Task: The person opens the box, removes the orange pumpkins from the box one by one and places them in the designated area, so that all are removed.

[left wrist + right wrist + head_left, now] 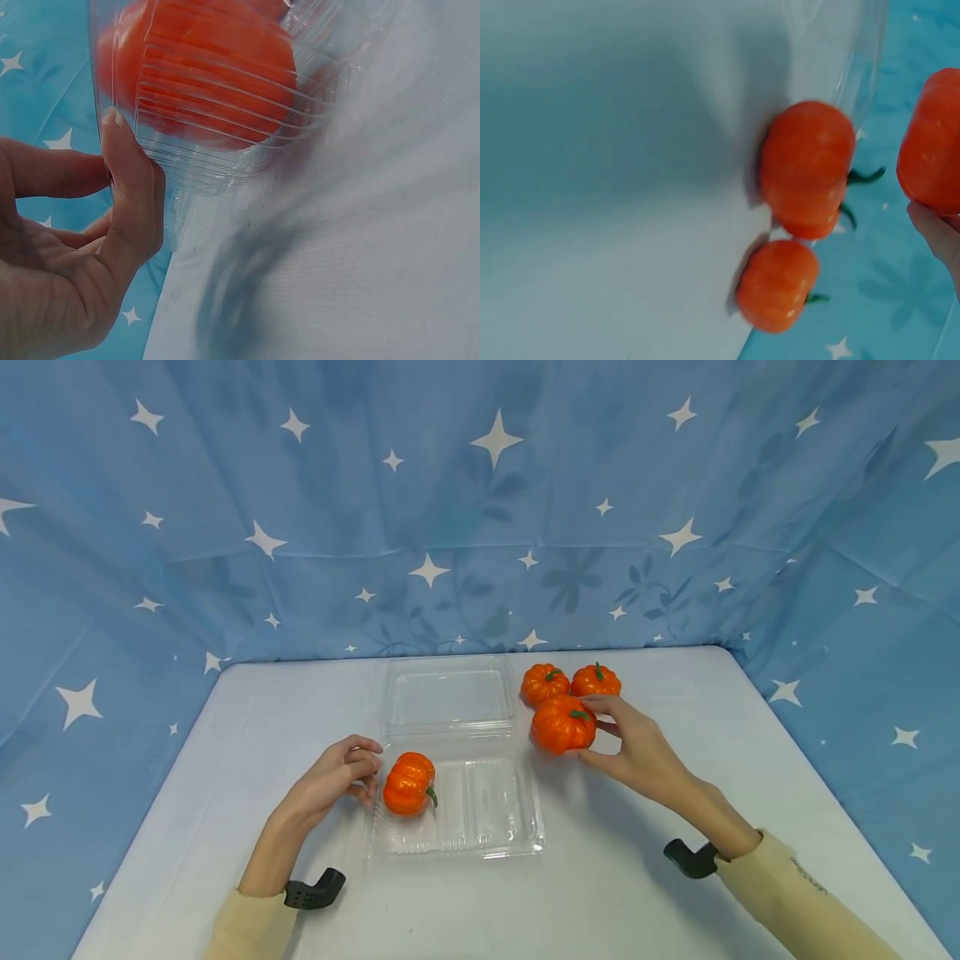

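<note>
My right hand [637, 747] grips a small orange toy pumpkin [562, 725] with a green stem, thumb and fingers at its right side; its edge also shows in the right wrist view. With thumb and fingers my left hand [337, 779] pinches the left rim of a clear plastic clamshell box [225, 169], whose base [491, 810] lies nearest me with the lid [450, 693] folded back behind it. One toy pumpkin [408, 783] lies on its side in the left part of the base, its stem pointing right.
Behind the held pumpkin, right of the lid, stand a left toy pumpkin [545, 683] and a right one [597, 680]. A white tabletop [645, 893] carries everything. Blue star-patterned curtains [465, 510] surround its back and sides.
</note>
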### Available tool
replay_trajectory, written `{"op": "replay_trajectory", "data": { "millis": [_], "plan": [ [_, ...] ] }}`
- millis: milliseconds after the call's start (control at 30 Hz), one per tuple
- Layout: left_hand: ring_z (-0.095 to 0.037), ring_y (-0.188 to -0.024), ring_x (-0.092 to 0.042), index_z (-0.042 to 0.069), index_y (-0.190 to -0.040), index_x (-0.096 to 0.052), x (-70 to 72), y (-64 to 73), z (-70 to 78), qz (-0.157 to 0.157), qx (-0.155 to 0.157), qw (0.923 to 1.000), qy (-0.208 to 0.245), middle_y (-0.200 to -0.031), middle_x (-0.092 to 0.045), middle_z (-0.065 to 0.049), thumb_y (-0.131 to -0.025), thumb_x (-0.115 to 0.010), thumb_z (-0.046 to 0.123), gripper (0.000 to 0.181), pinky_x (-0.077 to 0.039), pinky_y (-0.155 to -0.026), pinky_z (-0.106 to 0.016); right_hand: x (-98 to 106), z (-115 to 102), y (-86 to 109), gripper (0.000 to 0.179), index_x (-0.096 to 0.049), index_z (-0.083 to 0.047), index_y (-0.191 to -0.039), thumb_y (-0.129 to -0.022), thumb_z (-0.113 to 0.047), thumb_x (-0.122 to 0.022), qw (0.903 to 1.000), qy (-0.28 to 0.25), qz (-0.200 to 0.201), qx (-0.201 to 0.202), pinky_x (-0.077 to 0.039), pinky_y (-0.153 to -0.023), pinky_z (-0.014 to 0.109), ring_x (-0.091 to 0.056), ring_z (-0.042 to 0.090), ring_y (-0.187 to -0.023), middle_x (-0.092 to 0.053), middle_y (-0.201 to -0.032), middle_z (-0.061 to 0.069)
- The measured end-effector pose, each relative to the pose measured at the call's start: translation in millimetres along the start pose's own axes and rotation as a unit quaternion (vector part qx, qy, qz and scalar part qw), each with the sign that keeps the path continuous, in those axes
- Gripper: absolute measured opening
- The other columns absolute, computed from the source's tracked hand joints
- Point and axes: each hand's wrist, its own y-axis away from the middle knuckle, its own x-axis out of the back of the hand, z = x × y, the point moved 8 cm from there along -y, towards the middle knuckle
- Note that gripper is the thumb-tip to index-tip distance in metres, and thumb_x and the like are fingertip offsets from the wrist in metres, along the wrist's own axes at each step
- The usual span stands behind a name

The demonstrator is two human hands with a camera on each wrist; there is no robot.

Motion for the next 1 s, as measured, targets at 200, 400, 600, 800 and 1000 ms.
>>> {"op": "replay_trajectory", "data": {
  "millis": [200,400,600,800,1000],
  "plan": [
    [-0.018,-0.065,-0.057,-0.013,-0.134,-0.038,-1.2,-1.1,0.9,-0.002,-0.004,1.0,0.004,-0.083,-0.053,-0.009,-0.102,-0.046,0.003,0.037,-0.058,-0.059,-0.029,11,21,2.8,0.068,-0.051,0.007,-0.133,-0.076,-0.001,-0.088,0.9994,0.022,0.01,-0.026,-0.058,-0.089,0.05,-0.061,0.041,-0.122,-0.061,-0.13,0.023],
    [-0.018,-0.064,-0.057,-0.014,-0.134,-0.038,-0.6,-0.1,2.3,0.002,-0.006,1.0,0.005,-0.082,-0.054,-0.011,-0.102,-0.046,0.002,0.037,-0.057,-0.058,-0.03,18,41,6.4,0.066,-0.049,0.01,-0.133,-0.079,-0.001,-0.085,0.9975,0.025,0.015,-0.064,-0.055,-0.09,0.055,-0.058,0.044,-0.124,-0.057,-0.133,0.027],
    [-0.018,-0.064,-0.057,-0.015,-0.134,-0.038,0.2,1.0,2.6,0.002,-0.005,1.0,0.004,-0.081,-0.054,-0.011,-0.102,-0.046,0.002,0.037,-0.057,-0.058,-0.03,20,60,10.0,0.067,-0.046,0.011,-0.134,-0.081,-0.005,-0.085,0.9951,0.027,0.017,-0.094,-0.054,-0.093,0.056,-0.056,0.045,-0.124,-0.055,-0.135,0.029],
    [-0.018,-0.063,-0.057,-0.014,-0.134,-0.038,0.3,0.7,2.0,0.003,-0.005,1.0,0.001,-0.081,-0.054,-0.011,-0.102,-0.046,0.003,0.037,-0.057,-0.058,-0.03,22,77,13.8,0.066,-0.046,0.014,-0.134,-0.082,-0.003,-0.083,0.9921,0.026,0.014,-0.122,-0.053,-0.095,0.06,-0.055,0.047,-0.123,-0.055,-0.132,0.031],
    [-0.018,-0.064,-0.057,-0.014,-0.134,-0.039,0.1,1.3,1.2,0.003,-0.004,1.0,0.002,-0.082,-0.055,-0.011,-0.102,-0.046,0.002,0.037,-0.057,-0.058,-0.029,12,95,18.4,0.066,-0.044,0.015,-0.134,-0.083,-0.004,-0.082,0.9873,0.028,-0.009,-0.156,-0.052,-0.097,0.061,-0.054,0.047,-0.122,-0.053,-0.131,0.032]
  ]
}}
